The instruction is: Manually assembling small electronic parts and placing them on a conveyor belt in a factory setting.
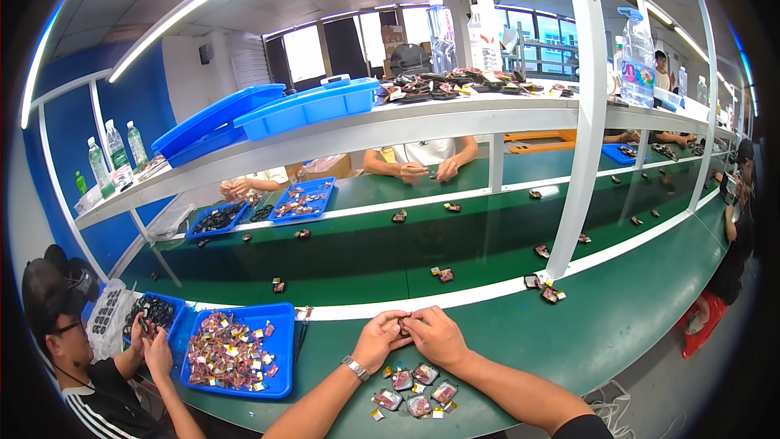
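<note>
My left hand (378, 342), with a metal wristwatch on its wrist, and my right hand (439, 339) meet above the green bench (520, 341). Their fingers are closed together around a small dark electronic part (403, 328); most of it is hidden by the fingertips. Just nearer to me, between my forearms, lies a loose group of small electronic assemblies (419, 406): dark housings with reddish boards and silver-yellow battery cells. To the left of my left forearm, a blue tray (284, 351) holds many reddish boards with small cells attached.
A conveyor belt (366, 272) with scattered assemblies runs beyond the bench's white edge. Overhead is a white shelf (455, 108) carrying blue trays (309, 107), bottles and dark parts; its post (582, 154) stands ahead right. A co-worker (89, 358) sits at left; others work across.
</note>
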